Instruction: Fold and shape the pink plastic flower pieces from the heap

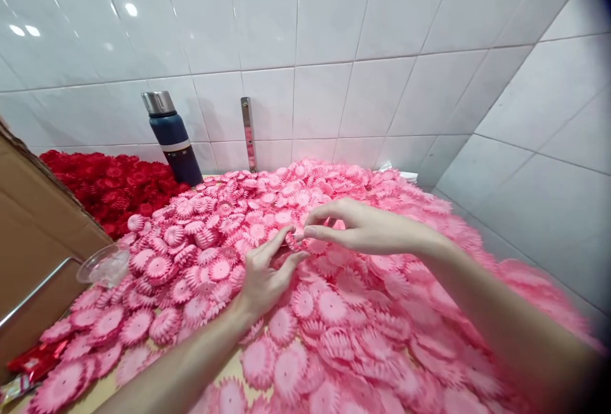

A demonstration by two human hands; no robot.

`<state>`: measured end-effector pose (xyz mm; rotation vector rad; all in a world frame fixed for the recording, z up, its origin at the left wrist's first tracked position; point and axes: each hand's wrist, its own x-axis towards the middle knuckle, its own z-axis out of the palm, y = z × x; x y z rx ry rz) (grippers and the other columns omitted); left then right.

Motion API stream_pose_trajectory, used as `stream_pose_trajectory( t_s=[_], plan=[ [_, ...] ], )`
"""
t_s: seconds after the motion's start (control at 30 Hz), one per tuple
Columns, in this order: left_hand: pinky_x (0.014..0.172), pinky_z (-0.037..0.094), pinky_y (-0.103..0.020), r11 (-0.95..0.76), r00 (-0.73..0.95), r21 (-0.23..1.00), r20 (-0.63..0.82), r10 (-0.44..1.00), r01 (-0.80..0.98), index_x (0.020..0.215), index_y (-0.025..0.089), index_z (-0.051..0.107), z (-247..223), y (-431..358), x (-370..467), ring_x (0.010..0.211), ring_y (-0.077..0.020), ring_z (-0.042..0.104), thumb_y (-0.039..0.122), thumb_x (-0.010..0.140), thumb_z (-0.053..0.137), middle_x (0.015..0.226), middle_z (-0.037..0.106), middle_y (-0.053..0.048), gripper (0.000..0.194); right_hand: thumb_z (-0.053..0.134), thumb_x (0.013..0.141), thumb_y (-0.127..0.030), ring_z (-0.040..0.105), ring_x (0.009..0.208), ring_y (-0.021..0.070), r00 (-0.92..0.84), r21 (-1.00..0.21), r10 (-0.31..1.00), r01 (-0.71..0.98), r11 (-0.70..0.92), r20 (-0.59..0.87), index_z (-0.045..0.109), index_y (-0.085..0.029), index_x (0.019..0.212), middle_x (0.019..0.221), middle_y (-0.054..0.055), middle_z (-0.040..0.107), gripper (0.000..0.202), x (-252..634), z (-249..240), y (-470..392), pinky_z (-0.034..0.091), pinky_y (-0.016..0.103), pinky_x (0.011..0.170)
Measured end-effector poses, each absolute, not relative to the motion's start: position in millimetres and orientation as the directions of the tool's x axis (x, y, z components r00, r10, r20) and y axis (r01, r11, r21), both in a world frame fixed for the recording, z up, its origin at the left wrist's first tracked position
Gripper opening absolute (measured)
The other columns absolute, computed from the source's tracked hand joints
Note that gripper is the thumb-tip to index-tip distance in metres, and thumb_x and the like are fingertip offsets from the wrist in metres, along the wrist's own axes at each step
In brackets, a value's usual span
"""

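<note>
Pink rosette (290, 241) sits between both hands (264, 274) (358, 226).

Pink discs (333, 307): matt, paper-like, ridged-edged. 1 bottle cap (159, 103): shiny metal. Wall tiles (329, 13): smooth, glossy. 1 panel (38, 210): matt cardboard.

Table (232, 366): pale yellow-tan top, showing only in small patches near the front edge of view. Pink discs (333, 308), frilled at the rim, cover most of it, overlapping and stacked several deep toward the back; some near the front lie flat. Back left, a heap of deep red frilled pieces (112, 182). Dark blue bottle (176, 140), steel cap, upright between red heap and pink. Left side: clear plastic dish (88, 268), tilted against the pink. Near left corner: shiny red wrapper (35, 361). Far right back: something white (408, 177), partly buried, unidentifiable.
</note>
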<state>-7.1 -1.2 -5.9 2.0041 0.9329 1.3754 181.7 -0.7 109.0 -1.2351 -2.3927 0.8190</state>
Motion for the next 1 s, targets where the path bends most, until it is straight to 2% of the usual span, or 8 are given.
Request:
stream_pose_trajectory(
  t_s=[0.13,0.43,0.57,0.67,0.77,0.87,0.93,1.0],
  plan=[
    [0.085,0.054,-0.03,-0.629,0.279,0.749,0.571,0.772,0.207,0.121,0.018,0.056,-3,-2,-7,0.092,-0.0187,0.068,0.019,0.081,0.062,0.105,0.071,-0.007,0.04,0.045,0.088,-0.039,0.055,0.067,0.0142,-0.578,-0.613,0.816,0.654,0.443,-0.028,0.067,-0.017,0.084,0.078,0.002,0.066,0.031,190,112,0,0.039,0.027,0.06],
    [0.076,0.055,-0.027,-0.603,0.262,0.762,0.548,0.794,0.236,0.114,0.017,0.061,-2,-2,-7,0.082,-0.0182,0.07,0.019,0.081,0.06,0.096,0.073,-0.007,0.032,0.045,0.089,-0.04,0.058,0.068,0.0129,-0.598,-0.589,0.8,0.662,0.464,-0.043,0.066,-0.019,0.085,0.081,0.001,0.067,0.03,191,108,2,0.04,0.025,0.061],
    [0.067,0.054,-0.025,-0.621,0.266,0.729,0.562,0.783,0.288,0.114,0.015,0.062,-4,-2,-9,0.07,-0.016,0.068,0.018,0.082,0.058,0.09,0.073,-0.007,0.032,0.049,0.087,-0.039,0.057,0.066,0.0126,-0.622,-0.615,0.783,0.623,0.484,-0.014,0.066,-0.018,0.083,0.077,0.002,0.067,0.027,180,105,0,0.04,0.024,0.058],
    [0.061,0.054,-0.024,-0.636,0.299,0.718,0.564,0.77,0.284,0.12,0.014,0.059,-6,-2,-11,0.062,-0.0137,0.065,0.018,0.082,0.057,0.084,0.073,-0.005,0.038,0.054,0.083,-0.036,0.052,0.057,0.0106,-0.625,-0.578,0.78,0.622,0.529,0.04,0.064,-0.016,0.074,0.066,0.001,0.063,0.024,166,98,-3,0.036,0.024,0.053],
    [0.074,0.056,-0.029,-0.579,0.262,0.787,0.525,0.809,0.212,0.125,0.019,0.055,-8,0,-9,0.079,-0.0178,0.068,0.019,0.08,0.061,0.098,0.072,-0.007,0.046,0.051,0.084,-0.029,0.043,0.048,0.008,-0.609,-0.501,0.786,0.65,0.572,0.107,0.055,-0.015,0.062,0.054,-0.001,0.054,0.027,159,92,-5,0.031,0.023,0.048],
    [0.092,0.052,-0.037,-0.521,0.185,0.852,0.505,0.843,0.048,0.136,0.023,0.042,-9,1,-5,0.11,-0.0242,0.06,0.021,0.073,0.07,0.129,0.057,-0.011,0.068,0.048,0.084,-0.024,0.041,0.047,0.0078,-0.565,-0.452,0.808,0.684,0.573,0.17,0.053,-0.015,0.06,0.052,-0.001,0.052,0.026,165,91,1,0.03,0.023,0.048],
    [0.093,0.052,-0.038,-0.511,0.158,0.86,0.505,0.849,-0.003,0.138,0.023,0.037,-9,1,-1,0.114,-0.0246,0.057,0.022,0.073,0.07,0.133,0.053,-0.012,0.073,0.049,0.084,-0.026,0.044,0.048,0.0089,-0.512,-0.407,0.829,0.724,0.557,0.224,0.056,-0.015,0.062,0.054,-0.001,0.054,0.025,168,94,15,0.031,0.024,0.049],
    [0.093,0.053,-0.038,-0.506,0.132,0.862,0.501,0.855,0.009,0.136,0.02,0.041,-7,1,0,0.11,-0.0237,0.06,0.023,0.076,0.068,0.131,0.055,-0.014,0.067,0.051,0.084,-0.031,0.045,0.048,0.0105,-0.467,-0.356,0.847,0.769,0.531,0.255,0.06,-0.015,0.063,0.054,0.001,0.056,0.028,163,100,34,0.031,0.025,0.049]
  ],
)
